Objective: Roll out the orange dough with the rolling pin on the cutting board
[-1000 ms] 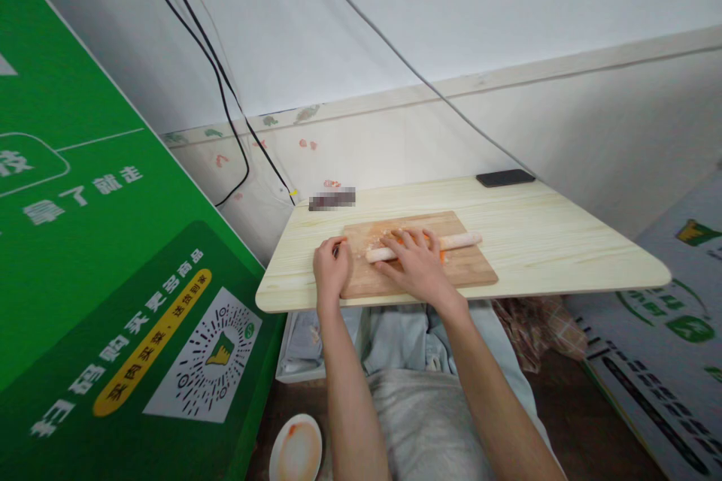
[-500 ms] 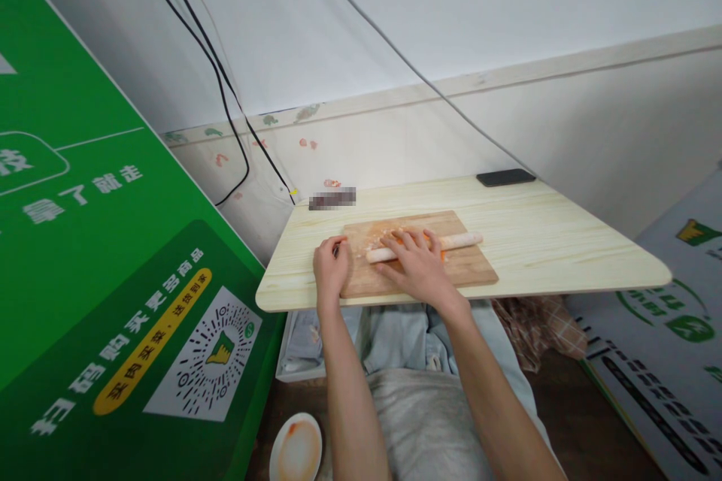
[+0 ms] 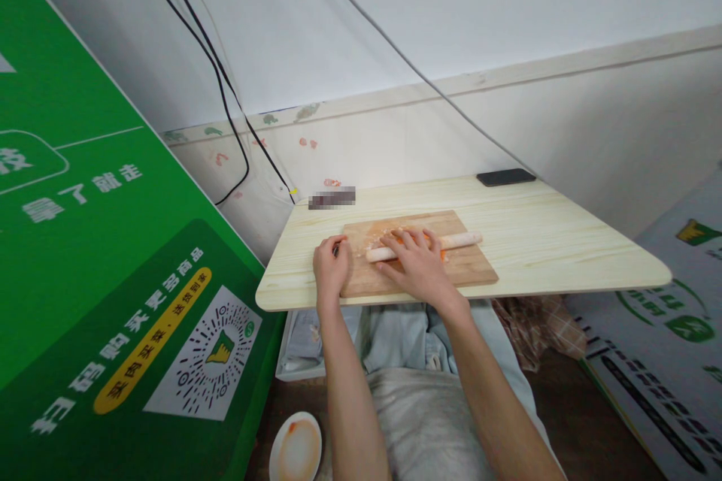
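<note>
A wooden cutting board (image 3: 474,268) lies near the front edge of the table. Across it rests a pale rolling pin (image 3: 465,240), slightly slanted. My right hand (image 3: 420,263) lies on the pin, palm down, its fingers spread over the top. Something flat and orange (image 3: 443,255) shows beneath the pin, mostly covered by this hand. Pale and orange crumbs (image 3: 375,239) are scattered on the board's left half. At the board's left edge is my left hand (image 3: 332,267), fingers curled inward. What they close on, if anything, cannot be made out.
The pale wood-grain table (image 3: 569,248) stands against the wall. A black phone (image 3: 506,177) lies at its back right, a blurred dark object (image 3: 332,198) at its back left. Below left is a stained white plate (image 3: 296,447). A green panel (image 3: 113,203) stands at the left.
</note>
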{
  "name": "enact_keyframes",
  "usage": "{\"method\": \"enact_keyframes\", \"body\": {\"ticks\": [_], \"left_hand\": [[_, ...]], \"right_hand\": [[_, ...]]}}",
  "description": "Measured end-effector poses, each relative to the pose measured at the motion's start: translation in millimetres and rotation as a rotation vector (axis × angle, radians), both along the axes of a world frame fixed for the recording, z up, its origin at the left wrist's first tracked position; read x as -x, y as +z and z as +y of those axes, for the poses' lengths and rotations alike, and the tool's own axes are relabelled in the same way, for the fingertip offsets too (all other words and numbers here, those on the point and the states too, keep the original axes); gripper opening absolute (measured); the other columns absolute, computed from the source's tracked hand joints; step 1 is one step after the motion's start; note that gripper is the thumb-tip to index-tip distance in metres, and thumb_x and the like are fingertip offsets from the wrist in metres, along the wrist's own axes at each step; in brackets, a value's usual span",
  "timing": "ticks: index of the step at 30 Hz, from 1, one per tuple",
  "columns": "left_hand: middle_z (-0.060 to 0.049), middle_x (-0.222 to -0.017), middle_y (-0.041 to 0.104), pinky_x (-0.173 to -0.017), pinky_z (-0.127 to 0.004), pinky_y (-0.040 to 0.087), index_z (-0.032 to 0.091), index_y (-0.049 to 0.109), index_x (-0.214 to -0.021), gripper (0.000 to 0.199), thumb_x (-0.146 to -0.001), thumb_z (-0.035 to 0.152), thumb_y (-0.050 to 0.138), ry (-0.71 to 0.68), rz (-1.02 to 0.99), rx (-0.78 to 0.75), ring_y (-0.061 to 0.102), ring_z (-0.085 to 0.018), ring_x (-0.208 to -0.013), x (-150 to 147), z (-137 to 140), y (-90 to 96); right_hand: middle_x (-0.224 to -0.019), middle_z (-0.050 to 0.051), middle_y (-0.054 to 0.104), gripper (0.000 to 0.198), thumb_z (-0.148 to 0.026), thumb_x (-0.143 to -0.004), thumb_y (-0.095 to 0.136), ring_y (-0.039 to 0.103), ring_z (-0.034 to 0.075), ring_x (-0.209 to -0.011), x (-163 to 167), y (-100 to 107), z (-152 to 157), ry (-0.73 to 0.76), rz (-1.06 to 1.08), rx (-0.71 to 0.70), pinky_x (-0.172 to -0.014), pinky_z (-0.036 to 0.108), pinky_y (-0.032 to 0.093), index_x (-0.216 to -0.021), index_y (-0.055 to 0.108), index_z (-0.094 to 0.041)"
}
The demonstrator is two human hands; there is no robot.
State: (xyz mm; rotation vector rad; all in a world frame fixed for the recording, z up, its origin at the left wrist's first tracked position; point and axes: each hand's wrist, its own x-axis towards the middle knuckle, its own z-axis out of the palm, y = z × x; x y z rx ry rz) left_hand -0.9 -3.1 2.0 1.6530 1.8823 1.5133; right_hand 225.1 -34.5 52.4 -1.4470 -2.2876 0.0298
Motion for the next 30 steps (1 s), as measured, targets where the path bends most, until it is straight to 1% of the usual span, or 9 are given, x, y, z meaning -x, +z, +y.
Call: {"method": "enact_keyframes", "body": {"ticks": [7,15,22,24,27,30], "left_hand": [[-0.011,-0.116,0.085,-0.108,-0.046,0.06,0.023,0.082,-0.106,0.025,-0.1,0.029,0.058,0.001,-0.001,0.007,0.077,-0.029,-0.11,0.0,-0.3,1.2],[-0.011,-0.116,0.085,-0.108,-0.045,0.061,0.023,0.082,-0.108,0.026,-0.1,0.029,0.057,0.006,0.002,0.009,0.077,-0.028,-0.111,0.2,-0.1,0.4],[-0.011,-0.116,0.085,-0.108,-0.046,0.061,0.023,0.082,-0.108,0.026,-0.099,0.028,0.059,0.004,-0.018,0.018,0.077,-0.028,-0.109,0.0,0.9,0.6],[-0.011,-0.117,0.085,-0.108,-0.046,0.061,0.023,0.082,-0.108,0.025,-0.099,0.027,0.059,0.008,-0.02,0.02,0.078,-0.028,-0.111,0.0,0.9,1.0],[-0.011,-0.116,0.085,-0.109,-0.045,0.061,0.022,0.083,-0.108,0.026,-0.099,0.027,0.059,0.004,-0.02,0.02,0.078,-0.028,-0.11,-0.1,0.7,1.6],[-0.011,-0.116,0.085,-0.109,-0.046,0.061,0.022,0.082,-0.109,0.026,-0.099,0.027,0.059,0.001,-0.014,0.025,0.078,-0.028,-0.109,-0.2,0.5,1.7]], "right_hand": [[-0.169,0.012,0.063,0.053,-0.056,-0.112,0.061,0.051,0.036,-0.158,-0.3,4.0,-2.7,-0.004,-0.025,0.035,-0.135,0.06,0.022,-0.156,0.068,-0.029],[-0.174,0.014,0.058,0.063,-0.059,-0.112,0.058,0.048,0.036,-0.161,-6.1,5.9,-8.1,0.026,-0.058,0.081,-0.137,0.061,0.019,-0.166,0.06,-0.026],[-0.169,0.013,0.063,0.053,-0.056,-0.111,0.06,0.05,0.036,-0.157,-1.4,2.7,-0.9,0.003,-0.012,0.023,-0.135,0.061,0.021,-0.156,0.069,-0.027],[-0.168,0.012,0.064,0.054,-0.057,-0.112,0.059,0.051,0.036,-0.157,-2.1,2.1,-1.5,0.007,-0.014,0.02,-0.135,0.061,0.022,-0.156,0.068,-0.028],[-0.169,0.012,0.063,0.058,-0.06,-0.112,0.059,0.052,0.037,-0.156,-3.4,2.8,-3.9,0.012,-0.032,0.053,-0.134,0.062,0.022,-0.161,0.064,-0.029],[-0.167,0.012,0.064,0.056,-0.059,-0.112,0.058,0.052,0.036,-0.156,-2.4,4.7,-4.2,0.003,-0.024,0.051,-0.134,0.061,0.022,-0.159,0.066,-0.029]]}}
